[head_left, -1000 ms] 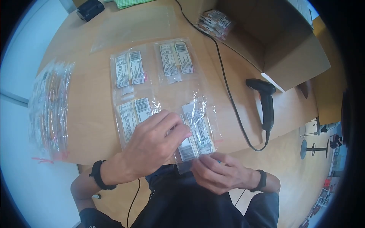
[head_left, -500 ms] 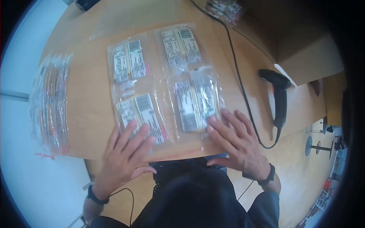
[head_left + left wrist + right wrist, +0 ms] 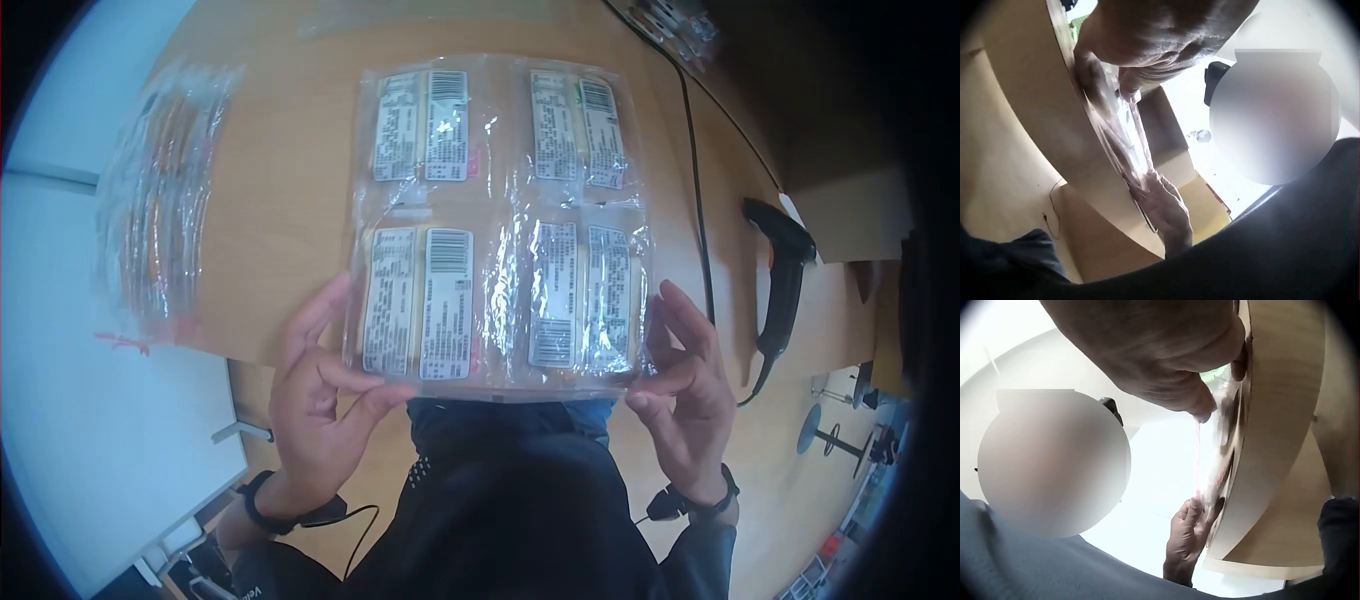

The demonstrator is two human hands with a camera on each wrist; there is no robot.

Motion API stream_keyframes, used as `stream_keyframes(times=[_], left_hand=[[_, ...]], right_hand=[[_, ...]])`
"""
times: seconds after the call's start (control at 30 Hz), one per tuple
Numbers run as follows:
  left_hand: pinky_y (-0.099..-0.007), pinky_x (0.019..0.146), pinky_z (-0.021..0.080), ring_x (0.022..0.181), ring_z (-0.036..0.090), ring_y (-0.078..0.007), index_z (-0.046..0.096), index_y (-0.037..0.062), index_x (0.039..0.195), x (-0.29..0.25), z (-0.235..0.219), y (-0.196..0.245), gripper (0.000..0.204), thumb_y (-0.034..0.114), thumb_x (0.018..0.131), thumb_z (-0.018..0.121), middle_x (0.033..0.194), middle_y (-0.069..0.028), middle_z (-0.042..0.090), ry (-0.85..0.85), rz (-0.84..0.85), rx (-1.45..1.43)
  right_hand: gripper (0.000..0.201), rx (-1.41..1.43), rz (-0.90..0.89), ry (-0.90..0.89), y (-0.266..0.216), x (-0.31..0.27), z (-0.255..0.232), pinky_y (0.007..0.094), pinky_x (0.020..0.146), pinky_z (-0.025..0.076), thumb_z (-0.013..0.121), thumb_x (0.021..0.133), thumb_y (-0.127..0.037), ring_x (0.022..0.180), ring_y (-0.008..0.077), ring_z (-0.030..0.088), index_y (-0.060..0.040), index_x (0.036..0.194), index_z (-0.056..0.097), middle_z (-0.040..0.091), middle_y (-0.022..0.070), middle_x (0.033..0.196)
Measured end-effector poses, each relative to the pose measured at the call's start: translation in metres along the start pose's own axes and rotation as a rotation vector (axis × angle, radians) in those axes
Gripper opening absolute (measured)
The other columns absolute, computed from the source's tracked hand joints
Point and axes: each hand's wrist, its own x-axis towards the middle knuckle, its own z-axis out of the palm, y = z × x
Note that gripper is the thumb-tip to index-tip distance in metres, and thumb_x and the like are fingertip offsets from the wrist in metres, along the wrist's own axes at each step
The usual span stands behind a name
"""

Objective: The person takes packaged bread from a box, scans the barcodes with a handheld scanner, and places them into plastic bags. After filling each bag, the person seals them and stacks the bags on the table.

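Observation:
A large clear plastic bag (image 3: 497,290) holds several flat packets with white barcode labels (image 3: 446,300), laid out in two rows. My left hand (image 3: 320,400) pinches its near left corner, thumb on top and fingers along the side. At the near right corner my right hand (image 3: 695,400) pinches the bag the same way. In the left wrist view the bag (image 3: 1125,125) stretches between the left hand (image 3: 1160,37) and the right hand (image 3: 1166,209). The right wrist view shows its glossy film (image 3: 1210,456) close over the table.
On the left of the table (image 3: 275,200) lies a row of similar filled clear bags (image 3: 165,200). A black barcode scanner (image 3: 785,270) with a cable (image 3: 695,160) rests on the right. Behind it stands a cardboard box (image 3: 840,190), with more packets (image 3: 675,30) at the far right.
The hands worked at the near right packet, then spread flat over the bag, and now pinch its two near corners. That packet shifted away from the near edge, level with its neighbour.

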Motion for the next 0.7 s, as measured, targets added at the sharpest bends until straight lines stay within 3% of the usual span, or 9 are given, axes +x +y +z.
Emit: stream_keyframes(times=[0.07,0.13,0.2,0.4,0.5,0.53,0.6,0.67,0.7], left_hand=[[-0.0483,0.117,0.044,0.147,0.042,-0.0426,0.056,0.0005,0.090,0.003,0.001,-0.003,0.026,0.001,0.087,0.082,0.161,-0.0328,0.030,0.010,-0.064,-0.154],[-0.0468,0.116,0.046,0.146,0.043,-0.0406,0.056,0.0006,0.091,0.006,0.000,0.003,0.026,0.000,0.087,0.082,0.161,-0.0322,0.031,0.013,-0.145,-0.261],[-0.0454,0.115,0.048,0.145,0.045,-0.0386,0.055,0.0008,0.092,0.009,0.000,0.006,0.027,-0.002,0.087,0.081,0.161,-0.0317,0.032,0.014,-0.225,-0.367],[-0.0411,0.107,0.055,0.135,0.056,-0.0310,0.059,-0.0031,0.108,0.005,0.003,0.016,0.027,-0.002,0.090,0.078,0.151,-0.0255,0.047,0.143,-0.457,-0.523],[-0.0469,0.111,0.052,0.132,0.058,-0.0301,0.060,-0.0037,0.108,-0.024,0.012,0.015,0.023,0.007,0.095,0.076,0.135,-0.0216,0.061,0.264,-0.483,-0.892],[-0.0499,0.112,0.050,0.131,0.059,-0.0309,0.061,-0.0038,0.108,-0.032,0.021,0.005,0.020,0.012,0.100,0.071,0.129,-0.0197,0.065,0.043,-0.390,-0.996],[-0.0528,0.114,0.048,0.129,0.061,-0.0318,0.063,-0.0040,0.109,-0.034,0.036,0.002,0.022,0.017,0.104,0.066,0.123,-0.0179,0.068,-0.174,-0.278,-1.096],[-0.0559,0.113,0.049,0.127,0.063,-0.0328,0.064,-0.0044,0.109,-0.028,0.049,0.009,0.025,0.019,0.109,0.056,0.127,-0.0188,0.066,0.040,-0.629,-1.203],[-0.0555,0.110,0.052,0.123,0.065,-0.0339,0.063,-0.0062,0.114,-0.020,0.050,0.015,0.031,0.021,0.112,0.048,0.128,-0.0195,0.065,0.083,-0.675,-1.120]], right_hand=[[0.014,-0.039,0.002,-0.041,-0.006,0.003,-0.002,0.0459,0.106,0.054,0.083,0.088,-0.013,0.142,0.0374,0.051,-0.0050,0.087,0.071,0.043,0.0259,0.157],[0.015,0.292,0.169,0.028,-0.009,0.003,0.004,0.0400,0.102,0.056,0.081,0.091,-0.011,0.127,0.0303,0.063,-0.0025,0.088,0.069,0.043,0.0251,0.157],[0.016,0.321,0.183,0.034,-0.004,0.006,0.003,0.0362,0.098,0.056,0.080,0.092,-0.010,0.117,0.0247,0.066,-0.0013,0.090,0.067,0.045,0.0236,0.154],[0.014,0.373,0.219,0.089,-0.001,0.001,0.010,0.0250,0.082,0.054,0.077,0.093,-0.003,0.094,0.0097,0.065,-0.0002,0.095,0.063,0.049,0.0166,0.145],[0.014,0.438,0.238,0.065,-0.002,-0.003,0.014,0.0237,0.078,0.052,0.076,0.093,0.000,0.092,0.0082,0.065,-0.0006,0.096,0.062,0.048,0.0142,0.143],[0.014,0.465,0.256,0.040,-0.001,-0.004,0.015,0.0233,0.076,0.051,0.075,0.092,0.002,0.092,0.0078,0.064,-0.0007,0.096,0.062,0.046,0.0132,0.143],[0.015,0.460,0.250,0.009,0.000,-0.006,0.016,0.0228,0.076,0.051,0.076,0.091,0.003,0.092,0.0078,0.064,-0.0005,0.097,0.062,0.046,0.0113,0.140],[0.016,0.337,0.289,-0.104,-0.005,-0.010,0.017,0.0249,0.076,0.053,0.077,0.090,0.002,0.093,0.0074,0.063,-0.0015,0.097,0.063,0.045,0.0102,0.140],[0.022,0.265,0.271,-0.079,-0.006,-0.013,0.022,0.0299,0.076,0.057,0.081,0.087,0.000,0.096,0.0127,0.068,-0.0022,0.102,0.065,0.049,0.0145,0.139]])
